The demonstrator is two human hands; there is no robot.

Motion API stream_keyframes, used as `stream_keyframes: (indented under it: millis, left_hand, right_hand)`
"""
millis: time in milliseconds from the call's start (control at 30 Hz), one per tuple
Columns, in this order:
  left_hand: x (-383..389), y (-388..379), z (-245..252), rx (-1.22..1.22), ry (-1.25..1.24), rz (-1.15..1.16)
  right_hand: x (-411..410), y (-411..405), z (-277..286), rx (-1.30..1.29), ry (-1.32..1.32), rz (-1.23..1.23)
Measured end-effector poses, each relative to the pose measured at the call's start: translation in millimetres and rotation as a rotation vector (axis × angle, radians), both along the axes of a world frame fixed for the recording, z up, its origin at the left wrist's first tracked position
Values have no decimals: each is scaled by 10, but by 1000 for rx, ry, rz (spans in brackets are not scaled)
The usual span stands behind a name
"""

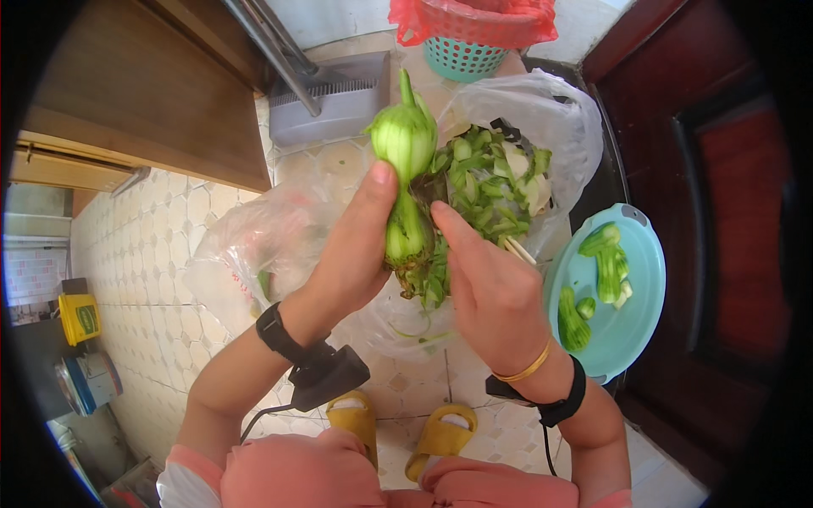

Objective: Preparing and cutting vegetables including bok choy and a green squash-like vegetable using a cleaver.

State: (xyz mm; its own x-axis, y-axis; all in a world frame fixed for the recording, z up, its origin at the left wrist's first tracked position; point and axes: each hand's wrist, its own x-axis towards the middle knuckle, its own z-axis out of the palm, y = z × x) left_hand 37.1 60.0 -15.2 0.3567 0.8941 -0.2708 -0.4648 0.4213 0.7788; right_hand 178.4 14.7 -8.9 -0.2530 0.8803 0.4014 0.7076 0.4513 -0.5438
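My left hand (356,235) grips a knobbly green stem vegetable (403,149), perhaps stem mustard, upright with its thin stalk pointing away from me. Its lower end is brown and ragged. My right hand (492,279) is close on the right, fingers curled and index finger extended towards the vegetable's narrow middle. A dark, thin surface, possibly a blade, shows by that fingertip; whether the hand holds it is hidden. Below lies an opened clear plastic bag (575,120) with green peelings (486,184) and pale scraps inside.
A light-blue basin (648,305) at right holds several green vegetable pieces (575,320). Another plastic bag (254,247) lies on the tiled floor at left. Beyond are a grey dustpan (343,95) and a red-lined green basket (467,60). A dark red door (673,254) stands at right.
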Motion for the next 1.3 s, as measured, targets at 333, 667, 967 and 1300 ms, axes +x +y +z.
stream_keyframes:
  millis: [333,667,967,1300]
  left_hand:
    - [-132,182,-113,122,103,13]
    - [15,56,-51,-5,-75,-29]
    - [-118,147,-83,58,-119,-59]
    - [-191,134,-33,54,-103,-54]
  right_hand:
    - [192,-214,357,-610,281,131]
    - [-14,-41,126,-143,250,-27]
    - [93,-166,391,-569,409,33]
    - [69,-334,328,-612,380,56]
